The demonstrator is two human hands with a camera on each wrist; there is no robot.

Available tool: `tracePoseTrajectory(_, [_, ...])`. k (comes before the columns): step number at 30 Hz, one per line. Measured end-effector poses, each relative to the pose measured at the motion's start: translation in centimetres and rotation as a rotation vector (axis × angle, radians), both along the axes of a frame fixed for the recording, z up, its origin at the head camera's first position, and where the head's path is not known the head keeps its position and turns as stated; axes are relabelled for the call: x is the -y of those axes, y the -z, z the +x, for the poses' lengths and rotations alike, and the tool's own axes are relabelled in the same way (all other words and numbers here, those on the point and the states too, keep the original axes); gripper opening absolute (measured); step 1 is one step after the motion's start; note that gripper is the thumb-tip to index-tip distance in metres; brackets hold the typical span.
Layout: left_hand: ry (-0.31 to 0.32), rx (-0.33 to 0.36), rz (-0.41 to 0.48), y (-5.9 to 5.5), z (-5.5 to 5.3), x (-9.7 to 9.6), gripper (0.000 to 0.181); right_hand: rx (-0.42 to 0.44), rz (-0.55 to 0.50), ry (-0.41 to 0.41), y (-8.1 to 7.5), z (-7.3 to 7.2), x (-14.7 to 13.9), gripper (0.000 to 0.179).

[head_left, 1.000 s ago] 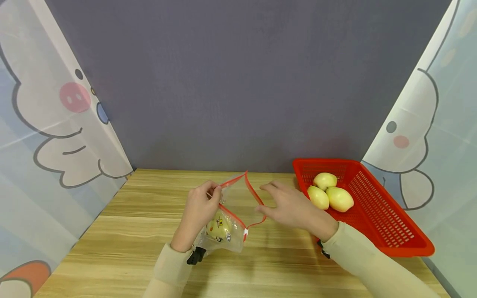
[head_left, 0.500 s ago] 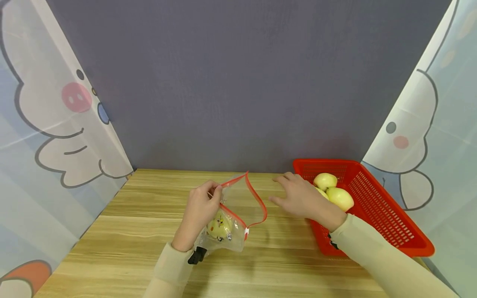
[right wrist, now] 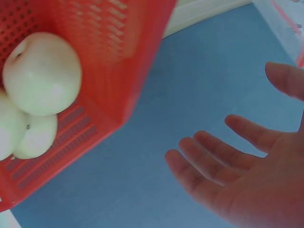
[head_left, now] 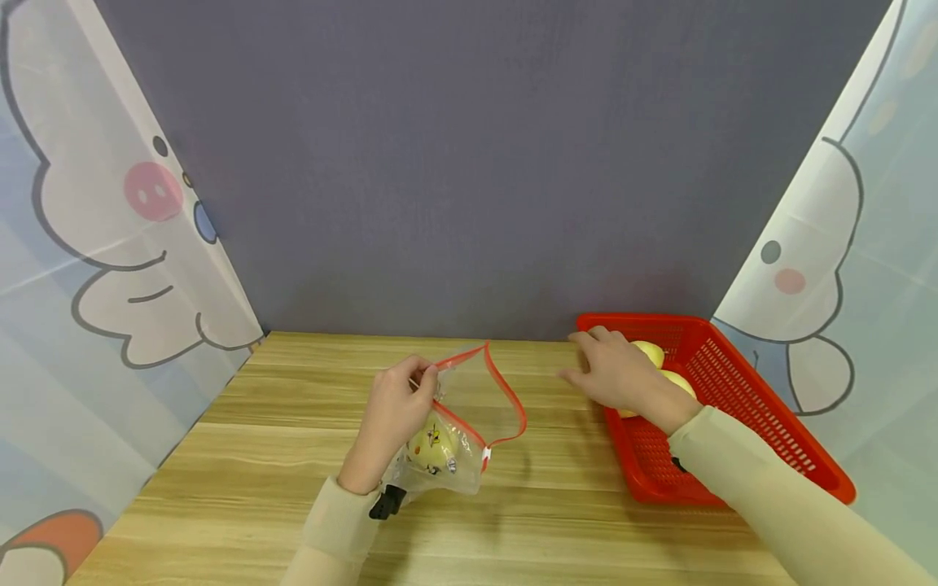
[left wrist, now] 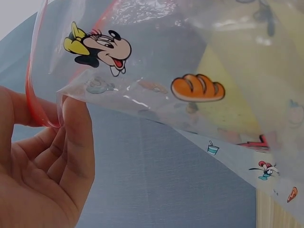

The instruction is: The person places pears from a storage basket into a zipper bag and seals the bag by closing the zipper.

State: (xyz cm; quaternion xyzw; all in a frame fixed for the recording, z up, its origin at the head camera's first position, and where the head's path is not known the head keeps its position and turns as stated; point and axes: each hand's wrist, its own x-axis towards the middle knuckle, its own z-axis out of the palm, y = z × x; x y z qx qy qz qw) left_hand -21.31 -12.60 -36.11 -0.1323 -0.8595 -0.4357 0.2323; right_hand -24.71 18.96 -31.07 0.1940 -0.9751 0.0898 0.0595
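My left hand (head_left: pixel 396 407) pinches the edge of a clear zip bag (head_left: pixel 465 478) with a red seal strip and cartoon prints. The bag's mouth gapes toward the right, and a white slider (head_left: pixel 487 454) sits at its near corner. Inside lies one pale yellow apple (head_left: pixel 431 446), also seen through the plastic in the left wrist view. My right hand (head_left: pixel 619 370), fingers spread and holding nothing, hovers over the left rim of a red basket (head_left: pixel 636 480). Several pale apples (right wrist: pixel 42 73) lie in that basket; in the head view the hand partly hides them.
The wooden table (head_left: pixel 249 472) carries both the bag and the basket, which stands at the right. A dark grey wall panel (head_left: pixel 469 179) rises behind the table. Printed curtains (head_left: pixel 110 244) hang at both sides.
My right hand has moved away from the bag's mouth, rightward and slightly back, to the basket's left side. The left hand and the bag have stayed nearly still.
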Motion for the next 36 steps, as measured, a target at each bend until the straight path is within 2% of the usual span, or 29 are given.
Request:
tracePoseTrajectory(10, [-0.008,-0.004,-0.013,0.0,0.0,-0.2,0.014,0.027,0.018,0.095,0.3,-1.6,-2.3,0.068])
tracePoseTrajectory(18, [0.005,0.0,-0.005,-0.1,0.0,-0.1,0.015,0.067,0.017,0.139,0.6,-2.8,-4.2,0.07])
tracePoseTrajectory(27, [0.005,-0.005,-0.007,0.0,0.1,-0.1,0.015,0.116,0.012,0.139,0.9,-3.8,-6.6,0.075])
tracePoseTrajectory(36, [-0.001,0.009,-0.006,0.0,0.1,0.0,0.014,0.171,-0.043,0.163,1.6,-4.4,-8.5,0.075])
